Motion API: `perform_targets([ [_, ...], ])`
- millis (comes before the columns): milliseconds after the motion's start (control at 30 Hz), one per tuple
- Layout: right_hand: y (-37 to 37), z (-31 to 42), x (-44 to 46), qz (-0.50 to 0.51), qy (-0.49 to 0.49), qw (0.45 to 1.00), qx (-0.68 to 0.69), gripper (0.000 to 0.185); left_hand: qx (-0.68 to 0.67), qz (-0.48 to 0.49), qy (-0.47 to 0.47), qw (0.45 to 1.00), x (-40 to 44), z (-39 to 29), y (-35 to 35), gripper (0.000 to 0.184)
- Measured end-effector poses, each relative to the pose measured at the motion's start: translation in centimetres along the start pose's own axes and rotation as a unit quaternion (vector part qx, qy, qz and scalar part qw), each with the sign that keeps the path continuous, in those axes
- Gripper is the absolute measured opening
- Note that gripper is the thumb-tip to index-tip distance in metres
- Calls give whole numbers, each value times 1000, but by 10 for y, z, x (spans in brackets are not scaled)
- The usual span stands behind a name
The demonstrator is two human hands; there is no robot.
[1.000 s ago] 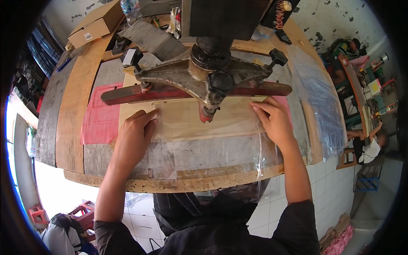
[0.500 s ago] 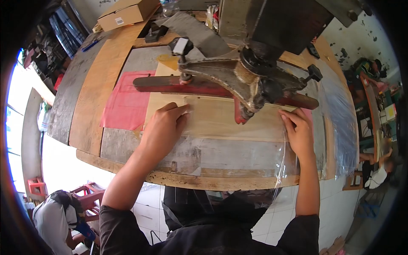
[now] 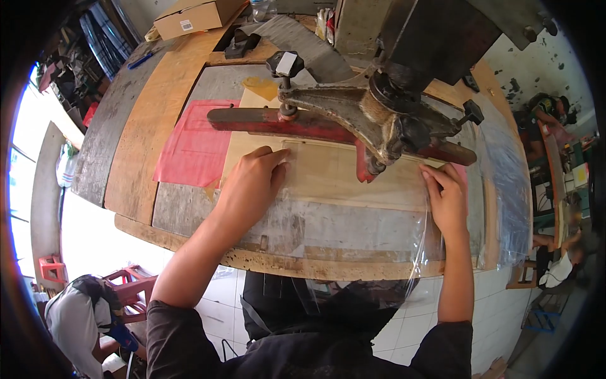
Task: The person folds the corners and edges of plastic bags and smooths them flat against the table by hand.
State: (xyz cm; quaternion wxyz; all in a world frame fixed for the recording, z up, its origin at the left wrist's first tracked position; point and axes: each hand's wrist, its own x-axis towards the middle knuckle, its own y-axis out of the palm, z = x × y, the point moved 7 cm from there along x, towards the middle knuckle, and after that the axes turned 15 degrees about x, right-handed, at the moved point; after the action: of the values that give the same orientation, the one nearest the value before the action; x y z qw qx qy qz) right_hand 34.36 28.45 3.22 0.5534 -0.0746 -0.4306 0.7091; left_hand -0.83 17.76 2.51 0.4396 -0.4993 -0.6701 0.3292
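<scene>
A clear plastic sheet (image 3: 413, 249) stretches between my hands and hangs over the table's front edge toward my lap. My left hand (image 3: 252, 180) pinches its left part, thumb against bent fingers. On the other side, my right hand (image 3: 447, 196) pinches the right part. Beneath the plastic lies a pale yellowish board (image 3: 353, 189). Just beyond my fingers, a machine's red metal bar (image 3: 252, 119) spans the board, carried by a worn metal bracket (image 3: 334, 101) with black knobs. A red sheet (image 3: 192, 142) lies left of my left hand.
The wooden table edge (image 3: 189, 246) curves in front of me. A cardboard box (image 3: 196, 22) and a blue pen (image 3: 140, 60) are at the back left. More clear plastic (image 3: 505, 189) covers the right side. A person in a light shirt (image 3: 72, 322) bends at lower left; others are at far right.
The view has shifted slightly, so the machine and table appear a little farther right. Both hands keep their pinch on the plastic sheet, nearly in the same place.
</scene>
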Motion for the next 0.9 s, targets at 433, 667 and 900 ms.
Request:
perform_targets([
  [433,-4,6,-3,-28,-29,997,-61,18,0,14,1,1000,4,-1,1,34],
  [667,-7,7,-3,-32,-32,996,-76,18,11,12,3,1000,5,-3,-4,32],
  [900,-7,5,-7,-28,-24,998,-45,19,26,9,12,1000,1,7,4,30],
])
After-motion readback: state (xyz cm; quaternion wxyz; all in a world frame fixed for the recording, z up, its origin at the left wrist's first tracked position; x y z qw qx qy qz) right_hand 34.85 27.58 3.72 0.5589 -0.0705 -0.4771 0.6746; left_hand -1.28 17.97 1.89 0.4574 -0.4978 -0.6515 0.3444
